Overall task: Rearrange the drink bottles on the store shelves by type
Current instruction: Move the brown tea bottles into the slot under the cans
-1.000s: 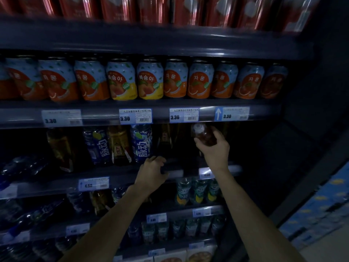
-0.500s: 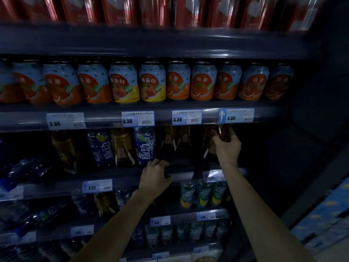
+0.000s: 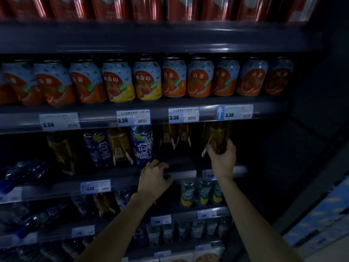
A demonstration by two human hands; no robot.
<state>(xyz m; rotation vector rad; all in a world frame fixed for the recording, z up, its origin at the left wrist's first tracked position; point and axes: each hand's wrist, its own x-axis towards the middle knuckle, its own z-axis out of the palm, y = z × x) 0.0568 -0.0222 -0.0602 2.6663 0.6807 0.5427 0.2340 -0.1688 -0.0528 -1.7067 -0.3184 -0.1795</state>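
My right hand (image 3: 222,159) grips a brown amber bottle (image 3: 217,138) upright, at the right end of the dim middle shelf (image 3: 181,173). Two more brown bottles (image 3: 174,138) stand just left of it. Further left a blue bottle with white lettering (image 3: 142,144), another brown bottle (image 3: 120,146) and a second blue bottle (image 3: 96,146) alternate. My left hand (image 3: 154,176) rests curled over the front edge of that shelf, below the blue bottle, holding no bottle.
Orange and yellow fruit cans (image 3: 147,80) line the shelf above, red cans (image 3: 111,6) the top one. Green cans (image 3: 201,191) sit below my right hand. Blue bottles (image 3: 22,173) lie at the left. Price tags (image 3: 133,117) run along the shelf edges. A dark side panel bounds the right.
My right hand carried the brown bottle rightward and into the middle shelf, turning it upright at the right end. My left hand stayed on the shelf edge.
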